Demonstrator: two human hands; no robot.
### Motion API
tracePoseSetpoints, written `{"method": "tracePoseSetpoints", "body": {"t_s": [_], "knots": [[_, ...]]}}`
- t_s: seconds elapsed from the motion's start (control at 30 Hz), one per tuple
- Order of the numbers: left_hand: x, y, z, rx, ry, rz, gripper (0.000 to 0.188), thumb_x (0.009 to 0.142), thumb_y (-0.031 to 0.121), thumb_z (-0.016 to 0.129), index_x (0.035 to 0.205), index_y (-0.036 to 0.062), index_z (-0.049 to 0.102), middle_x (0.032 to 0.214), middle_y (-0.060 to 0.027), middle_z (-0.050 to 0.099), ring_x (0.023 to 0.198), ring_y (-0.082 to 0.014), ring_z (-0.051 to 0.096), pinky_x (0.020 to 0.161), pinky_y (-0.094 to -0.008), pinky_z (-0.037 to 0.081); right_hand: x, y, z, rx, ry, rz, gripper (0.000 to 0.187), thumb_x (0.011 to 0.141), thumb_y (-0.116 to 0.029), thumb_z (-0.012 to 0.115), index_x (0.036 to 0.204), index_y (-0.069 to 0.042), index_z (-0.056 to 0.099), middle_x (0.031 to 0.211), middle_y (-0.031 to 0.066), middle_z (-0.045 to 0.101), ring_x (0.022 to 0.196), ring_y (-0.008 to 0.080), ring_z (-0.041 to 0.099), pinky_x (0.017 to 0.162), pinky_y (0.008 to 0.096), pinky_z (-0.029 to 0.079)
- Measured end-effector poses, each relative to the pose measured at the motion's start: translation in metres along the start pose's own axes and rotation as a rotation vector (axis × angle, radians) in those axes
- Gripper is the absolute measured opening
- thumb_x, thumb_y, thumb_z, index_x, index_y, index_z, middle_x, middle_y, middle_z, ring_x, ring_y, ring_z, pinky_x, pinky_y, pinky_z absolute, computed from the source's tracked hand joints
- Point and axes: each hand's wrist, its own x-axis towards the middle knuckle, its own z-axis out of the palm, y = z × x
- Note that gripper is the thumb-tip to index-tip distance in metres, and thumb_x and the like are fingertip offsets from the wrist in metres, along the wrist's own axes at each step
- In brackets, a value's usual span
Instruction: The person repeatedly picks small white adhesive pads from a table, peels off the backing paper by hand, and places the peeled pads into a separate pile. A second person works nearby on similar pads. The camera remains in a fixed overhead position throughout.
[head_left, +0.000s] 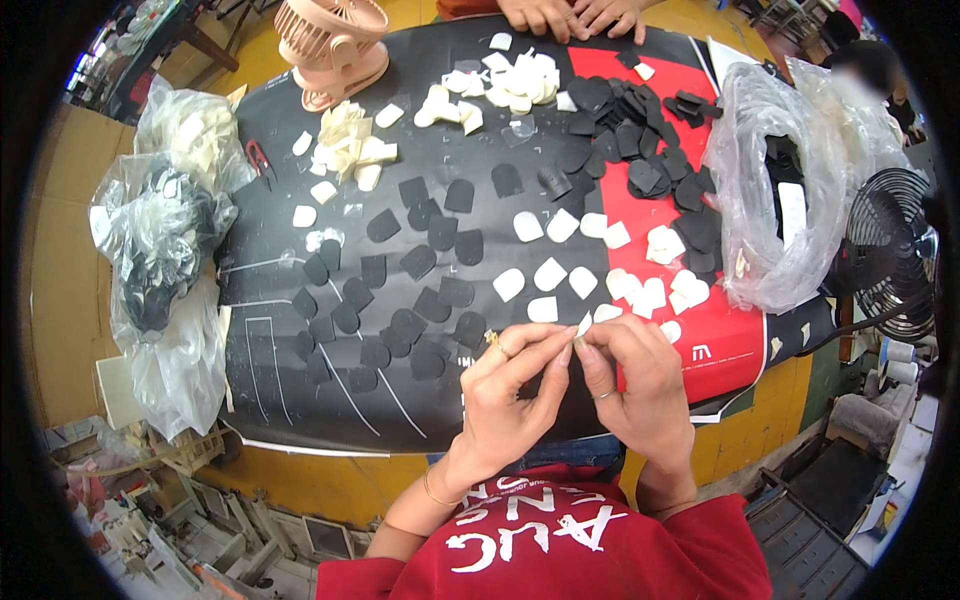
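My left hand and my right hand meet near the front edge of the table, fingertips pinched together. Between them is a small white rounded piece, seen nearly edge-on and mostly covered by the fingers. Just beyond my hands lie loose white rounded pieces, with more white pieces overlapping on the red area to the right. Black rounded pieces are spread to the left of my hands. Farther off, at the right, is a pile of black pieces.
A pink fan stands at the far left, near cream pieces and red snips. Plastic bags of pieces line the left edge; another bag and a black fan are right. Another person's hands rest opposite.
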Motion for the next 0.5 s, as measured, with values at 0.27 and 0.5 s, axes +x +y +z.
{"method": "tracePoseSetpoints", "body": {"t_s": [0.27,0.5], "knots": [[0.011,-0.009,0.003,0.026,0.050,-0.022,0.016,0.082,-0.002,0.069,0.097,-0.0004,0.075,0.087,-0.0138,0.072,0.073,-0.0226,0.070,0.066,-0.0305,0.053,0.006,0.004,0.004,-0.103,-0.008,-0.033,0.012,0.091,-0.015,0.063,0.098,-0.004,0.063,0.088,0.0100,0.063,0.080,0.0310,0.062,0.069,0.0408,0.047],[0.011,-0.016,-0.001,-0.041,0.086,-0.073,0.012,0.083,-0.004,0.071,0.094,-0.0059,0.074,0.084,-0.0128,0.071,0.072,-0.0145,0.067,0.066,-0.0249,0.053,0.009,0.004,0.008,-0.019,-0.020,-0.002,0.016,0.096,-0.019,0.059,0.101,-0.004,0.061,0.089,0.0102,0.062,0.080,0.0316,0.063,0.071,0.0420,0.048]]}}
